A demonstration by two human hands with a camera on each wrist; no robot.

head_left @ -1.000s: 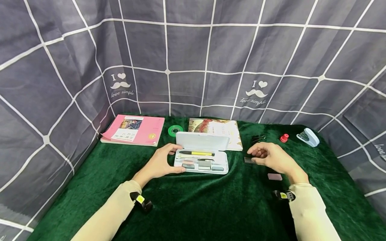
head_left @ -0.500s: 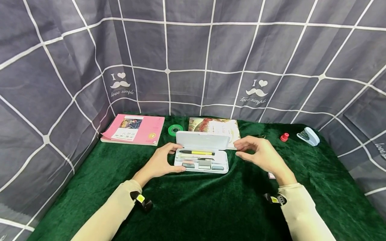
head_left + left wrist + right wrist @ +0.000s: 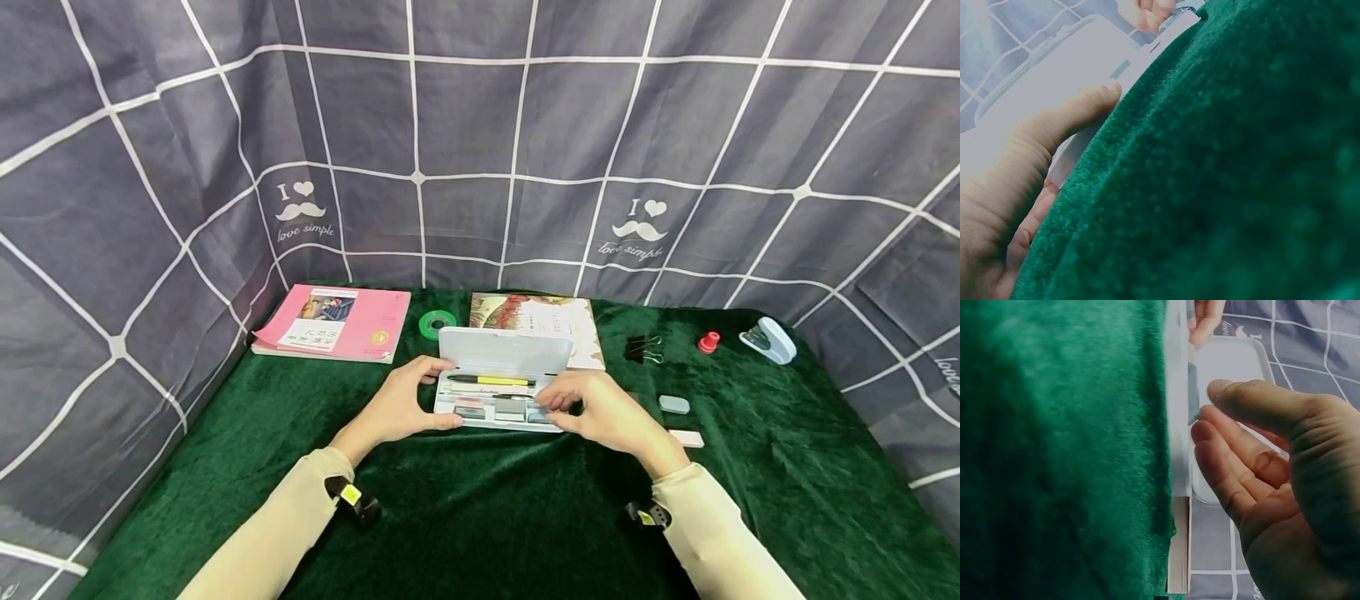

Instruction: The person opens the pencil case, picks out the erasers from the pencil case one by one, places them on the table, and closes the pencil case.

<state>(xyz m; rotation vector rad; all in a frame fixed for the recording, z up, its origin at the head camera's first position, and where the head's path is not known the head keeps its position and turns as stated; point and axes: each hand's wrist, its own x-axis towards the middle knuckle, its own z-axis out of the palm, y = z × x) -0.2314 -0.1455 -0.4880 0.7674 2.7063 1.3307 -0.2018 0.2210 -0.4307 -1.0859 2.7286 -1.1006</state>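
A white pencil case lies with its lid raised. My left hand grips its left end, thumb at the front edge and fingers at the back corner. Inside are a yellow and black pen, a pale pen beside it, a metal sharpener and a pink and grey eraser. Over the right compartment is my right hand, fingers bent and fingertips close to a small grey-blue piece. A gap shows between thumb and fingers in the right wrist view.
Right of the case lie a grey-blue oval piece, a pale eraser, black binder clips, a red plastic piece and a stapler. Behind are a pink book, green tape and a patterned book.
My right hand has moved left from the cloth to the case's right compartment, uncovering the oval piece and binder clips. My left hand has stayed on the case.
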